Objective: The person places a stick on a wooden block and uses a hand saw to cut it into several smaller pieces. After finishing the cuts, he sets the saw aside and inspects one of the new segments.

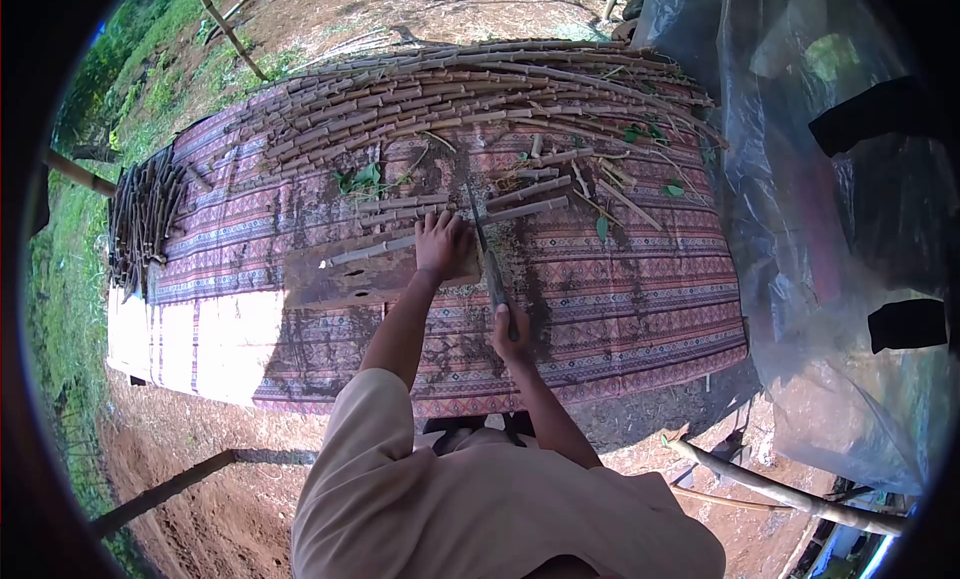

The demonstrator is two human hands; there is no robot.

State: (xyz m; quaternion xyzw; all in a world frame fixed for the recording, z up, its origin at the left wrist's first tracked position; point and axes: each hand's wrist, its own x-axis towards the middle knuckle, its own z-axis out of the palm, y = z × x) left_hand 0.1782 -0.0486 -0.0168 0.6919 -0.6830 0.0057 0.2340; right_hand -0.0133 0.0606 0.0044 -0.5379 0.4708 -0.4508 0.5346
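My left hand is closed over a knobbly, woody cassava stem, pressing it down on a worn wooden board. In my right hand is the handle of a hand saw. Its narrow dark blade points away from me and lies across the line of the stem, just right of my left hand. Whether the blade has cut into the stem cannot be made out. Several short stem pieces lie right of the blade, and others rest beyond my left hand. Sawdust is scattered around the blade.
Long stems are heaped along the table's far side. A pile of short cut stems sits at the left end. Patterned cloth covers the table. Plastic sheeting hangs at the right, and green leaves lie about.
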